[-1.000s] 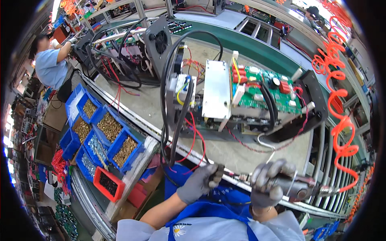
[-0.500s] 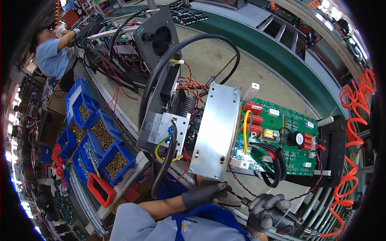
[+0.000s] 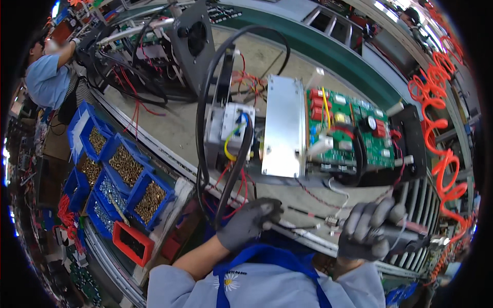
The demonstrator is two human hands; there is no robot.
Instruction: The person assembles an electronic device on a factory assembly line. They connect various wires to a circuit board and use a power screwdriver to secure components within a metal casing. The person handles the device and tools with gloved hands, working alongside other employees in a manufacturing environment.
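Note:
My right hand (image 3: 367,231), in a grey glove, is wrapped round a dark air screwdriver (image 3: 403,238). Its long thin bit (image 3: 308,214) points left. Just short of the bit's tip is my left hand (image 3: 251,220), gloved in dark grey, with its fingers curled in. Whatever may be between those fingers is too small to make out. Beyond both hands stands an open unit with a bright metal plate (image 3: 283,128) and a green circuit board (image 3: 346,138) carrying red components. A grey-white breaker block (image 3: 237,128) with a thick black cable (image 3: 242,172) sits to its left.
Blue bins (image 3: 149,201) of brass-coloured and silver fasteners stand at left, with a red-orange tray (image 3: 132,243) nearer me. An orange coiled hose (image 3: 446,174) hangs at right. A co-worker in a light blue shirt (image 3: 46,82) is at far left, by another fan-fitted unit (image 3: 194,43).
The view has shifted, so the unit sits higher in the picture. Both hands have risen in view. My left fingers, earlier at the bit's tip, now show a small gap from it.

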